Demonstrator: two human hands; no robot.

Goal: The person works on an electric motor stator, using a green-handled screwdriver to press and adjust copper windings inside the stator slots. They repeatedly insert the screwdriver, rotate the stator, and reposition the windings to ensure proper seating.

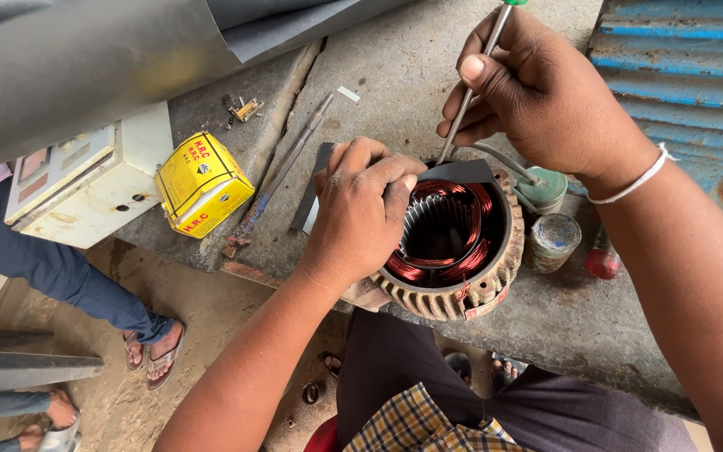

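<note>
At the near edge of a rough concrete surface (428, 84) sits a motor stator (453, 243), a ribbed metal ring packed with glossy red copper windings (441, 264). My left hand (361, 209) rests on its left rim, fingers curled together and pinching a dark grey insulating sheet (462, 172) against the slots, wrist bent down and forearm rising from below. My right hand (537, 92) hovers above the far rim, closed on a thin metal rod with a green tip (472, 84), held like a pencil and angled down toward the windings; a white thread circles that wrist.

I judge the main risk is the rod's point scraping the enamel off the copper, which a slip or too steep an angle would cause. The sheet could also buckle or slide out if the left pinch loosens. The stator overhangs the edge slightly, so a hard push might tip it toward my lap.

Nearby lie a yellow box (202, 184), two small tins (552, 241), and a long flat tool (282, 172).
</note>
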